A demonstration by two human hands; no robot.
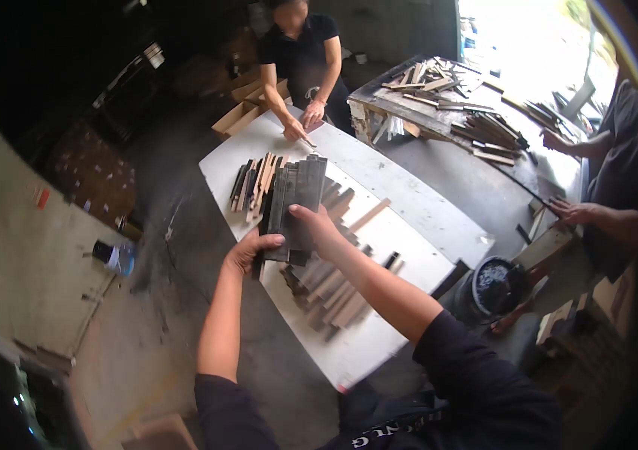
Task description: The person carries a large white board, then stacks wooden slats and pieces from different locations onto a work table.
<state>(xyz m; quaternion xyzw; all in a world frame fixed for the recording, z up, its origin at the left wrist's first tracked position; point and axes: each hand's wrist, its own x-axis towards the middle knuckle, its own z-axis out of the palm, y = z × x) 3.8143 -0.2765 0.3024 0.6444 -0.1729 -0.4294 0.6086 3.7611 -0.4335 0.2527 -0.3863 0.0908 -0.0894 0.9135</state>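
Between my two hands is a bundle of dark, flat strips (305, 184), held above a white table (397, 247). My left hand (251, 250) grips its near left edge, thumb across the top. On the right side, my right hand (317, 227) clasps the same bundle with its thumb on the upper face; its other fingers are mostly hidden. Past the bundle, to the left, lies a group of dark and light wooden strips (265, 174). Under and beside my right forearm, rows of brown and dark strips (343, 296) lie on the table, somewhat blurred.
Across the table a person (300, 56) touches its far end, near cardboard boxes (240, 116). A workbench (379, 101) at the far right bears loose strips. Another person (619, 165) stands at the right by a dark bucket (487, 289). A water bottle (118, 259) is at the left.
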